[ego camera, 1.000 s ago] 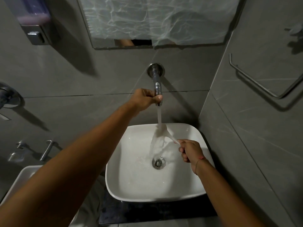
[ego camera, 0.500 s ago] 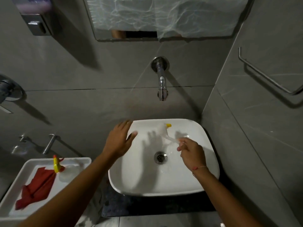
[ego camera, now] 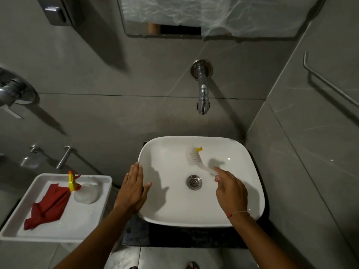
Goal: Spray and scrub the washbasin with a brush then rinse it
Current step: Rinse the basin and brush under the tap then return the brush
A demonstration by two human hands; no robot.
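Washbasin (ego camera: 161, 206): white, drain (ego camera: 194, 182) at its centre
Brush (ego camera: 196, 158): lies inside, behind the drain (yellow tip toward the back wall)
Right hand (ego camera: 230, 191): fingers loosely spread, touching the handle end, gripping nothing
Left hand (ego camera: 134, 191): flat, fingers extended, over the washbasin's left rim

- The washbasin (ego camera: 242, 191) is white and glossy, a rounded square bowl with a round metal drain (ego camera: 194, 182) at its middle. It looks wet and shiny, and no water stands in it.
- The brush (ego camera: 196, 159) lies inside the washbasin toward its back wall. It has white bristles, a translucent white handle and a small yellow tip at its far end. Its handle runs slantwise down to the fingertips (ego camera: 217, 178) of the right hand, with the bristle head beyond them.
- The drain sits just left of those fingertips.
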